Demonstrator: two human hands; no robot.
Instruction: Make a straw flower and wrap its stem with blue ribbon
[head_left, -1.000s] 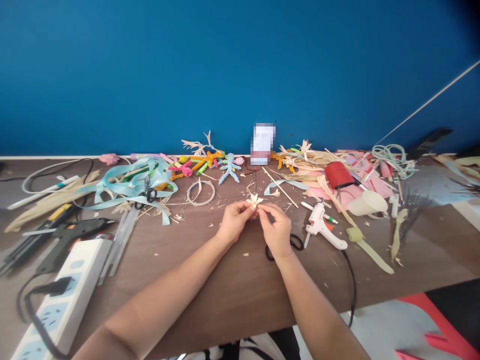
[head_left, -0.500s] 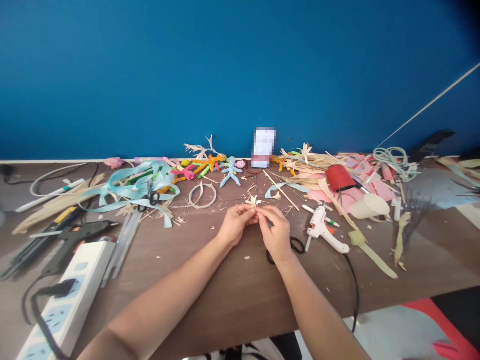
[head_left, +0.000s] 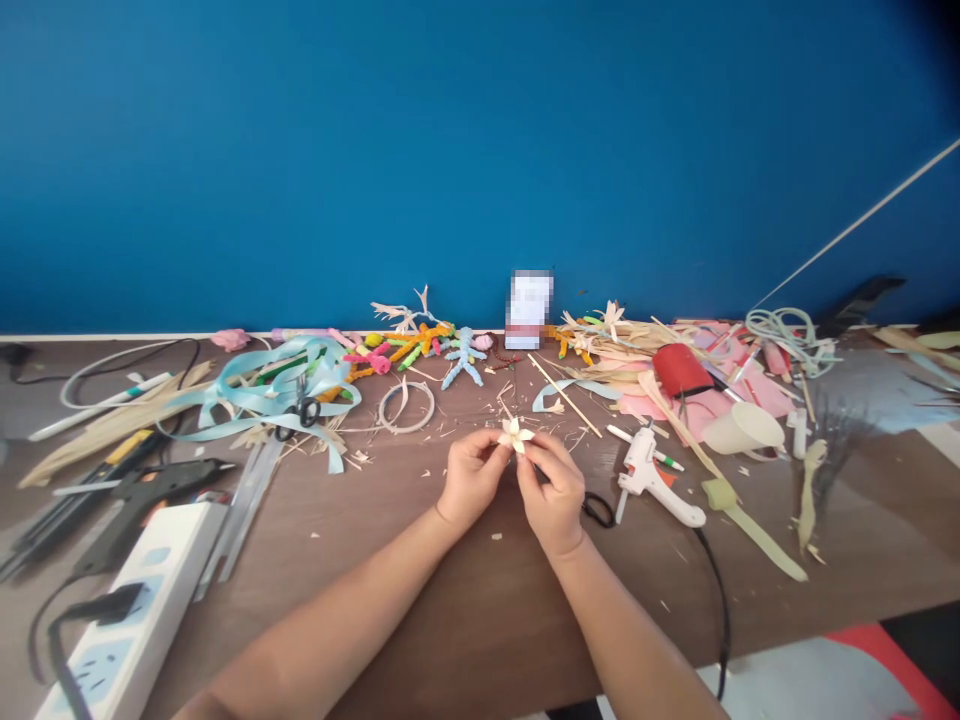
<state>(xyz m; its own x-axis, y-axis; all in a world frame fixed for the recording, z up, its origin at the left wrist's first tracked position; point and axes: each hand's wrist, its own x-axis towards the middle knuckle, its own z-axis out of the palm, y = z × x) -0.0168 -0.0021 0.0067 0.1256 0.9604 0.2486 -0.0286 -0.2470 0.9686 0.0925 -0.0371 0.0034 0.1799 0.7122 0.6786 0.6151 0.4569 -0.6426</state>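
Note:
Over the middle of the brown table (head_left: 465,600), my left hand (head_left: 471,480) and my right hand (head_left: 553,492) meet fingertip to fingertip. Both pinch a small cream straw flower (head_left: 515,435) with pointed petals, held just above the table. Each hand's fingers are curled closed on it. A pair of black-handled scissors (head_left: 598,510) lies partly hidden under my right hand. A white glue gun (head_left: 651,478) rests just right of that hand.
Light blue ribbon (head_left: 277,385) and another pair of scissors (head_left: 296,412) lie at left, with a black glue gun (head_left: 154,480) and white power strip (head_left: 127,610) nearer me. Coloured pipe-cleaner figures (head_left: 420,345), straw strips (head_left: 622,335), a red cup (head_left: 679,370) and white cup (head_left: 742,430) fill the back and right.
The view has tipped slightly, so everything sits lower in the picture. My hands stay together on the flower, which now shows more fully above my fingertips.

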